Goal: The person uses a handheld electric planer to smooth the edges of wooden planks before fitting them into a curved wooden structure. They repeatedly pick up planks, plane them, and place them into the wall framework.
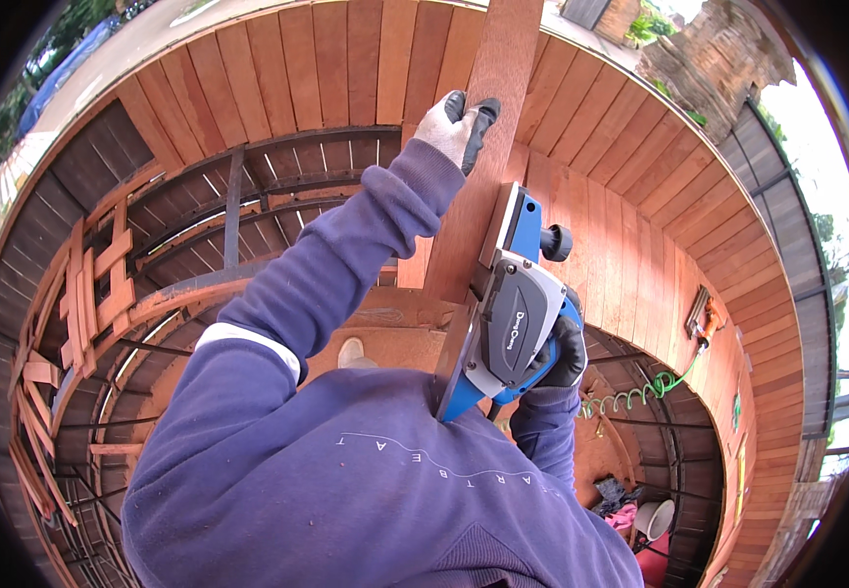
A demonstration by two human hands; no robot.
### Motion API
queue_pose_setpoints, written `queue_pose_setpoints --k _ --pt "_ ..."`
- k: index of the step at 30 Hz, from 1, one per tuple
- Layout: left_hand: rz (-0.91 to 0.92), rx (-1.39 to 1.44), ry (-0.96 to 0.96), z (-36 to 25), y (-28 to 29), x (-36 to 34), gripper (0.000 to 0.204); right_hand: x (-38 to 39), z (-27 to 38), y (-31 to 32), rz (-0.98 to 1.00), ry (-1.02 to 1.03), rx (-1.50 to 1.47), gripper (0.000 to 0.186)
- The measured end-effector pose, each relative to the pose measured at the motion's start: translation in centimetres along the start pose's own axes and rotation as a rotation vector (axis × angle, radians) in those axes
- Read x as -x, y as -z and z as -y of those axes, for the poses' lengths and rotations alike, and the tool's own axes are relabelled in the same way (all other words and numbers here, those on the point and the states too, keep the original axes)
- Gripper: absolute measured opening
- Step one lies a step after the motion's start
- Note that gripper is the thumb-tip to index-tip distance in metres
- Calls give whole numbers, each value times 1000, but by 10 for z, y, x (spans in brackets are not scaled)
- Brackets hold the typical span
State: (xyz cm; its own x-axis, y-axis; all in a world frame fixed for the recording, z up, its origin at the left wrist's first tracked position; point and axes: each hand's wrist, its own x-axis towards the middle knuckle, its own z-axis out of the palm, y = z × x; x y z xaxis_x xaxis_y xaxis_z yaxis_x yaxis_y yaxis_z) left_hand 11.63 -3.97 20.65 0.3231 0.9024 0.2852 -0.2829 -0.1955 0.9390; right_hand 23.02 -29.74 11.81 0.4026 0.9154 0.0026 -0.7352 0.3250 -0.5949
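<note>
My left hand [459,129], in a grey and black glove, grips the edge of a long reddish-brown board [501,88]. The board rises away from my body toward the top of the view. Against its right side, tilted on edge, is a blue and grey electric planer [515,318] with a round black front knob [556,243]. Wrapped round the planer's rear handle is my right hand [569,355], in a black glove. The planer's sole faces the board; whether its blade touches the wood is hidden.
Curved bench slats [621,127] run around me over a dark metal frame [232,211]. An orange-handled nail gun [707,321] lies on the right slats, with a green coiled hose [662,384]. Loose wood pieces [101,284] are piled left. A white bucket [653,519] is lower right.
</note>
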Motion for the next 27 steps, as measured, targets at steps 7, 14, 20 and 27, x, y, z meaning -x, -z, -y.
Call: queue_pose_setpoints --k 7,14,20,27 --pt "47 28 91 4 0 13 35 1 0 -6 -21 54 -9 46" --pt "77 69 91 1 -5 36 31 2 2 -2 4 94 -14 47" --pt "117 76 -33 11 -9 61 15 1 5 3 98 91 -82 48" --pt "138 141 43 12 -5 73 23 3 7 4 118 139 -51 48"
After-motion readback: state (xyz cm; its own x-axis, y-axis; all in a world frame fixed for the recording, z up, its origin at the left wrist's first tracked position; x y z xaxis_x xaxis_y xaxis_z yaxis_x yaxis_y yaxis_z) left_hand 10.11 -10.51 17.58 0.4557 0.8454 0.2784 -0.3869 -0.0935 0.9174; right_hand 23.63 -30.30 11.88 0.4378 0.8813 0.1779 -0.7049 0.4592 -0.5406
